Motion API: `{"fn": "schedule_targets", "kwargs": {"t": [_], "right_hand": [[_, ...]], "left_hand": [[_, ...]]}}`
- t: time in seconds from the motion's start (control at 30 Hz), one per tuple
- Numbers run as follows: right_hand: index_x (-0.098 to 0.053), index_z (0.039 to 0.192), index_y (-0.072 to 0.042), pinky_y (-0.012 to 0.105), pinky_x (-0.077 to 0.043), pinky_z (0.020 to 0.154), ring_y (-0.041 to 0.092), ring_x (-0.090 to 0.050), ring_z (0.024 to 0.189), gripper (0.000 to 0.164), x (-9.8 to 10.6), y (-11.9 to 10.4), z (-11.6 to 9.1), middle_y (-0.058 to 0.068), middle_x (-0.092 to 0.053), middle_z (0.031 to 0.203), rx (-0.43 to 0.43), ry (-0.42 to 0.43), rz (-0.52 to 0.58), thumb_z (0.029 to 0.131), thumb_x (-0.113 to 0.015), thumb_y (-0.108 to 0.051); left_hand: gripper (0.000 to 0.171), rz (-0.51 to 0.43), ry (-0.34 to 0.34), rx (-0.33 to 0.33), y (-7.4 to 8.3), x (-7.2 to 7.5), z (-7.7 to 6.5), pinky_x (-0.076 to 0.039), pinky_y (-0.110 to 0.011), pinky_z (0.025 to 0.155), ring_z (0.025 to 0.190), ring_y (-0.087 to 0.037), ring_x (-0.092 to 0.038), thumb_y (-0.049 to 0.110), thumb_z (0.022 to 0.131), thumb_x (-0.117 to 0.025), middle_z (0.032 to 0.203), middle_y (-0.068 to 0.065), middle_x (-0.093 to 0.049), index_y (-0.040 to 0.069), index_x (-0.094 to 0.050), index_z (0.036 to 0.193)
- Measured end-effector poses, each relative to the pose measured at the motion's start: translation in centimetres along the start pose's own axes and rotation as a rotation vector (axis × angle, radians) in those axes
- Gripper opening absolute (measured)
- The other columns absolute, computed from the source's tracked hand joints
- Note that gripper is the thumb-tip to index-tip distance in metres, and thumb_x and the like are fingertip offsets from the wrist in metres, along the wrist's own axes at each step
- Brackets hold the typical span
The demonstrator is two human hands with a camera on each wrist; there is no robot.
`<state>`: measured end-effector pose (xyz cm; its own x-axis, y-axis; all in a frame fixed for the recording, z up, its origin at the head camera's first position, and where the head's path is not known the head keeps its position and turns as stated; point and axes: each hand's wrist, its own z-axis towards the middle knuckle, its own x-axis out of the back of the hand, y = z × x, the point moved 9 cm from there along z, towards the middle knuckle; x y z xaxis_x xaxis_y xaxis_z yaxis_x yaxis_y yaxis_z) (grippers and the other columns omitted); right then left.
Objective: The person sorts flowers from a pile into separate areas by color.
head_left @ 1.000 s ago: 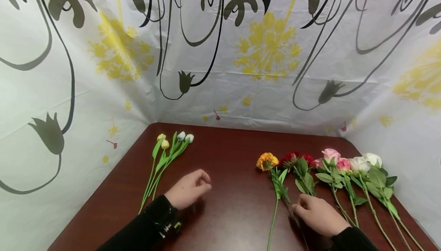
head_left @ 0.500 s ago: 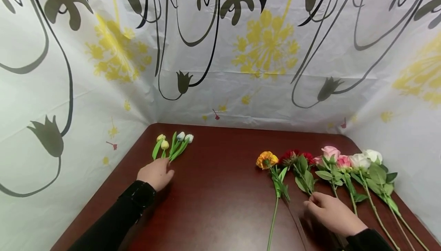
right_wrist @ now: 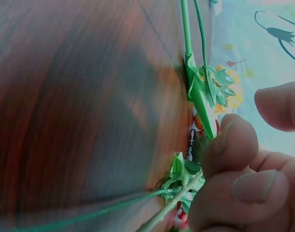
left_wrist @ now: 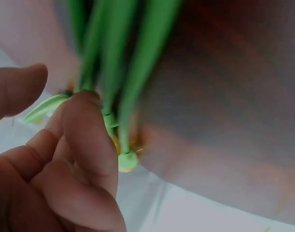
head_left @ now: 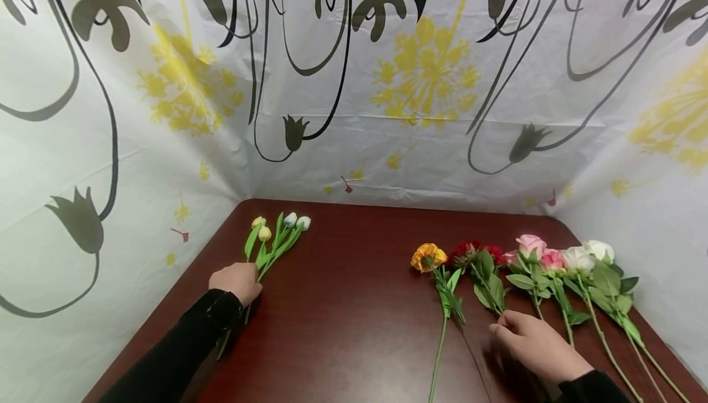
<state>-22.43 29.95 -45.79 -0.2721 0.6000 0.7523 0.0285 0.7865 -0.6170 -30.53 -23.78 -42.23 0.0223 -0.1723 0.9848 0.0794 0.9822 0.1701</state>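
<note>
My left hand [head_left: 236, 281] is over the stems of the tulips at the table's left, the yellow tulips [head_left: 265, 233] and the pale blue-white tulips [head_left: 303, 223]. In the left wrist view its bent fingers [left_wrist: 89, 140] are against or right beside the green stems [left_wrist: 116, 53], while the thumb stands apart. My right hand [head_left: 539, 343] is just below the leaves of the dark red flowers [head_left: 466, 254]. In the right wrist view its fingers are loosely bent with the thumb apart, and a stem [right_wrist: 166, 208] passes close by. Whether that hand touches it, I cannot tell.
An orange-yellow flower [head_left: 428, 258] lies left of the red ones. Pink roses [head_left: 531, 246] and white roses [head_left: 578, 262] lie along the right side. The dark red-brown table [head_left: 354, 305] is backed by a white patterned curtain [head_left: 343, 96].
My left hand has moved left from mid-table to the tulips, then slightly down along their stems. The right hand has shifted right, from beside the orange flower's stem to below the red flowers.
</note>
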Motion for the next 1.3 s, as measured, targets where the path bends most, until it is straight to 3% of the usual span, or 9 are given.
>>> {"fn": "schedule_targets", "kwargs": {"t": [0.3,0.8,0.9,1.1,1.2,1.3], "right_hand": [[-0.054,0.091,-0.009,0.032,-0.032,0.053,0.016,-0.04,0.056,0.04,-0.5,-0.2,-0.2,0.004,-0.049,0.069,0.036,-0.034,0.047,0.103,-0.054,-0.047],[-0.053,0.09,-0.008,0.031,-0.032,0.052,0.016,-0.039,0.055,0.041,-0.7,-0.3,-0.3,0.003,-0.049,0.067,0.037,-0.059,0.08,0.103,-0.054,-0.046],[-0.054,0.091,-0.008,0.031,-0.031,0.051,0.016,-0.039,0.055,0.04,-0.7,-0.4,-0.4,0.004,-0.05,0.068,0.038,-0.058,0.08,0.104,-0.053,-0.045],[-0.058,0.097,-0.009,0.032,-0.033,0.053,0.015,-0.04,0.056,0.041,-0.8,-1.5,-0.5,0.004,-0.051,0.07,0.059,-0.062,0.083,0.103,-0.053,-0.049],[-0.057,0.095,-0.01,0.032,-0.033,0.054,0.014,-0.04,0.057,0.041,-0.8,-2.1,-0.6,0.003,-0.048,0.07,0.076,-0.053,0.067,0.102,-0.054,-0.05],[-0.055,0.091,-0.01,0.031,-0.032,0.055,0.012,-0.041,0.058,0.041,-0.7,-3.1,-0.6,0.001,-0.044,0.07,0.098,-0.034,0.05,0.101,-0.056,-0.049]], "left_hand": [[0.02,-0.025,-0.047,0.013,-1.3,-1.7,0.2,-0.039,-0.039,0.052,0.055,-0.022,-0.049,0.004,0.086,-0.065,0.06,-0.003,-0.05,0.011,-0.054,0.071],[0.027,-0.209,-0.05,0.011,-0.9,-1.2,-0.6,-0.034,-0.032,0.054,0.054,-0.019,-0.045,0.004,0.089,-0.061,0.059,0.0,-0.042,0.011,-0.05,0.066],[0.024,-0.26,-0.059,-0.006,-0.3,-1.0,-0.8,-0.035,-0.033,0.055,0.055,-0.019,-0.046,0.004,0.091,-0.06,0.061,-0.001,-0.044,0.011,-0.051,0.07],[0.015,-0.426,-0.147,-0.014,1.7,-1.3,-2.1,-0.039,-0.034,0.052,0.054,-0.02,-0.052,0.007,0.095,-0.06,0.063,-0.004,-0.053,0.011,-0.055,0.082],[0.011,-0.512,-0.183,-0.073,3.2,-1.4,-2.8,-0.04,-0.034,0.05,0.052,-0.02,-0.054,0.007,0.096,-0.061,0.062,-0.004,-0.056,0.011,-0.057,0.086],[0.009,-0.605,-0.227,-0.174,5.3,-1.7,-3.5,-0.041,-0.033,0.05,0.052,-0.02,-0.054,0.007,0.097,-0.061,0.062,-0.004,-0.057,0.009,-0.058,0.089]]}}
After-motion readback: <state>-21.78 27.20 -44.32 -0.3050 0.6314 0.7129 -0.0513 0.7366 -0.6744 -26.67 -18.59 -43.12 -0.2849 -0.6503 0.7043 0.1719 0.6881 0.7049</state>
